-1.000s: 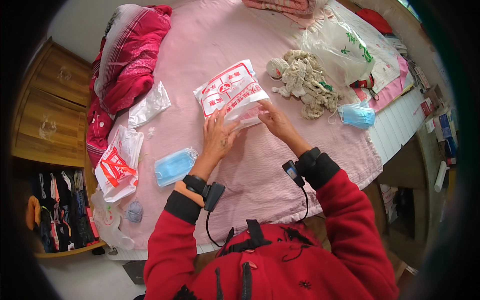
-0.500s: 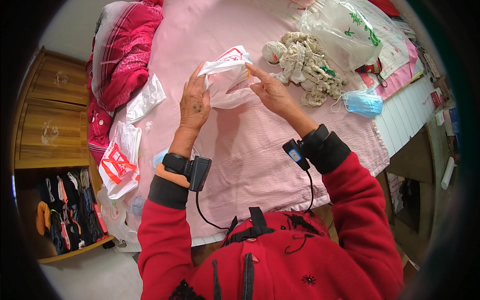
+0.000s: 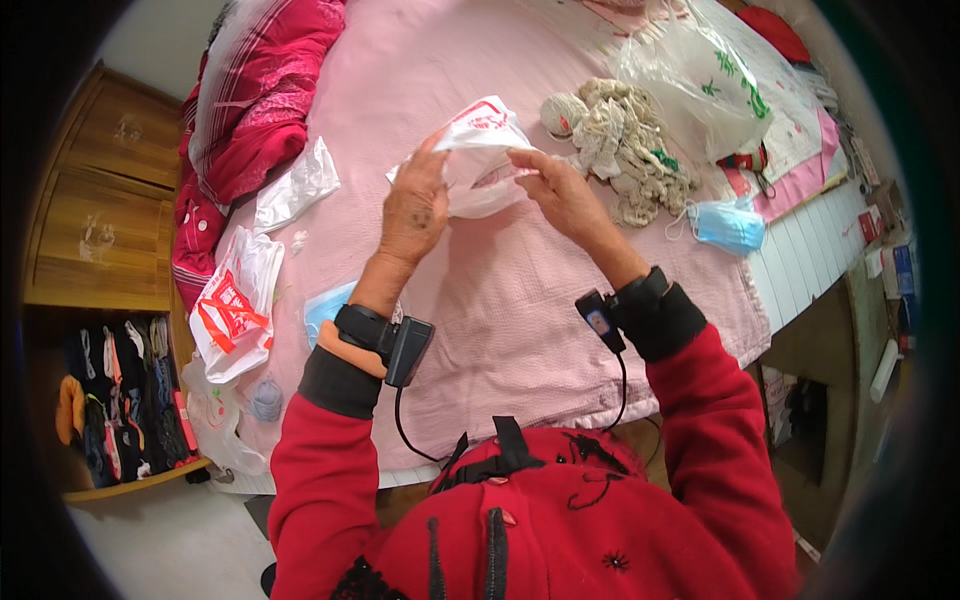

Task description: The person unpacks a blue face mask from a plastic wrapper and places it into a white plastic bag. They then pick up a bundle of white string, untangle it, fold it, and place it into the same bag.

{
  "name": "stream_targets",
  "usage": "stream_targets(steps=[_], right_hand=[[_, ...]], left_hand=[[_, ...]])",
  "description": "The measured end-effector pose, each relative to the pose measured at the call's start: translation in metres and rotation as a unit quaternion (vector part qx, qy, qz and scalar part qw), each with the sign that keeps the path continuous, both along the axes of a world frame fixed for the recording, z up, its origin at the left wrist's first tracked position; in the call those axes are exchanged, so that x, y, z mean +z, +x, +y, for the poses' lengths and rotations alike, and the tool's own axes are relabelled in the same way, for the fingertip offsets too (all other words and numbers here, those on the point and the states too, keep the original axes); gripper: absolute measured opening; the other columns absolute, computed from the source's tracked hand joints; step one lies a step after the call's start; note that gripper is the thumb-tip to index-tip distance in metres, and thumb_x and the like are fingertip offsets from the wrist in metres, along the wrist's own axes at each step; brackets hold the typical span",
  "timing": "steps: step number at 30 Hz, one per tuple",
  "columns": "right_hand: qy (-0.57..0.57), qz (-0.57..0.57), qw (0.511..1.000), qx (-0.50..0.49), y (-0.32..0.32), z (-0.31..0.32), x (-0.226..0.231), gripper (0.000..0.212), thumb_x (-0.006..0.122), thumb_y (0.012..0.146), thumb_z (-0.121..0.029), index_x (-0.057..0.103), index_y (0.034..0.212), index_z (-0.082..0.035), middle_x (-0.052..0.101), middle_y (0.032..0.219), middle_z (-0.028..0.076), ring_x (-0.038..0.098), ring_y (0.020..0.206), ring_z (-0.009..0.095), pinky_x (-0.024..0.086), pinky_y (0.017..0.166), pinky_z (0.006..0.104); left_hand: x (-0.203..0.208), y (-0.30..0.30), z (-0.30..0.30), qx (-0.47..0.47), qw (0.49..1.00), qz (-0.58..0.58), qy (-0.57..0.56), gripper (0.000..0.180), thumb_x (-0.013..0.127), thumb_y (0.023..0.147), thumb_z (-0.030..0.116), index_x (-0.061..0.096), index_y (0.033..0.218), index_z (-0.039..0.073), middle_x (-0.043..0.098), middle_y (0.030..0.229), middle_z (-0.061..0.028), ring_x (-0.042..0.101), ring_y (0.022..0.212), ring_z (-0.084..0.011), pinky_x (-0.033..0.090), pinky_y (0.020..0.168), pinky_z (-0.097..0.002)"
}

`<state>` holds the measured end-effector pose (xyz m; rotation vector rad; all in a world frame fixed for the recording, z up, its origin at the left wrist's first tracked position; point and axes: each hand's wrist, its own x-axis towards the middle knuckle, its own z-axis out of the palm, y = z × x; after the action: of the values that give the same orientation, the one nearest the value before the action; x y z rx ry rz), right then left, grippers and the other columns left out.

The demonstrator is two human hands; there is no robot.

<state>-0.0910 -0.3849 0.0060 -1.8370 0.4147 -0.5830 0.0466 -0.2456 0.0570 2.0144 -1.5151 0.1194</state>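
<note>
1. The left hand (image 3: 415,205) gripped the left side of a crumpled white plastic bag with red print (image 3: 478,155), fingers curled and thumb pinching the film.
2. The right hand (image 3: 560,190) pinched the bag's right edge between thumb and fingertips, the other fingers loosely bent.
3. The bag hung in the air between both hands, lifted above the middle of the pink quilted bed cover (image 3: 500,300), nearer its far edge than its near one.
4. Just right of the bag, a tangled heap of cream yarn with a small wound ball (image 3: 625,145) lay on the cover.
5. A light blue face mask (image 3: 728,225) lay near the cover's right edge, just beyond the yarn.
6. A clear plastic bag with green print (image 3: 700,85) sat toward the far right corner.
7. Along the left edge lay a second white bag with red print (image 3: 232,310) and an empty clear crumpled bag (image 3: 295,190).
8. A red striped quilt (image 3: 255,100) was bunched at the far left corner.
9. Another blue mask (image 3: 325,310) showed partly behind the left wrist.
</note>
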Motion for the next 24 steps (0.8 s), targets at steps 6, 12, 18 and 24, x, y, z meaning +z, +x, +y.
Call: stream_targets(steps=[6, 12, 18, 24], right_hand=[[0.082, -0.022, 0.995, 0.054, -0.014, 0.004, -0.012, 0.028, 0.054, 0.083, -0.005, 0.052, 0.111, -0.002, 0.058, 0.101, 0.006, 0.053, 0.093, 0.011, 0.043, 0.079, 0.0225], [-0.033, 0.079, 0.993, 0.087, -0.033, 0.013, -0.022, 0.032, 0.057, 0.080, -0.007, 0.053, 0.111, -0.002, 0.059, 0.106, 0.007, 0.055, 0.094, 0.014, 0.042, 0.078, 0.0261], [-0.214, 0.049, 0.959, 0.180, -0.022, 0.040, -0.044, 0.051, 0.067, 0.065, -0.006, 0.047, 0.111, 0.001, 0.050, 0.112, 0.018, 0.047, 0.102, 0.037, 0.039, 0.085, 0.0394], [-0.237, 0.220, 0.918, 0.229, -0.020, 0.056, -0.050, 0.033, 0.064, 0.068, -0.012, 0.054, 0.096, 0.001, 0.059, 0.085, 0.017, 0.058, 0.076, 0.033, 0.046, 0.067, 0.0386]], left_hand=[[-0.021, -0.029, 0.015, -0.017, 0.992, 0.047, 0.117, 0.038, 0.045, 0.075, 0.002, 0.054, 0.111, 0.011, 0.057, 0.100, -0.0136, 0.053, 0.090, -0.0301, 0.043, 0.080, -0.0366], [-0.028, -0.057, 0.031, -0.012, 0.997, 0.065, 0.033, 0.046, 0.053, 0.074, 0.006, 0.048, 0.119, 0.015, 0.055, 0.111, -0.0070, 0.054, 0.090, -0.0247, 0.044, 0.082, -0.0328], [-0.040, -0.064, 0.048, -0.024, 0.997, 0.069, 0.011, 0.056, 0.054, 0.066, -0.002, 0.047, 0.120, 0.011, 0.056, 0.107, -0.0086, 0.052, 0.087, -0.0252, 0.043, 0.084, -0.0325], [-0.046, -0.073, 0.066, -0.023, 0.990, 0.136, 0.028, 0.047, 0.059, 0.067, 0.002, 0.052, 0.114, 0.008, 0.055, 0.109, -0.0095, 0.051, 0.093, -0.0260, 0.041, 0.087, -0.0338]])
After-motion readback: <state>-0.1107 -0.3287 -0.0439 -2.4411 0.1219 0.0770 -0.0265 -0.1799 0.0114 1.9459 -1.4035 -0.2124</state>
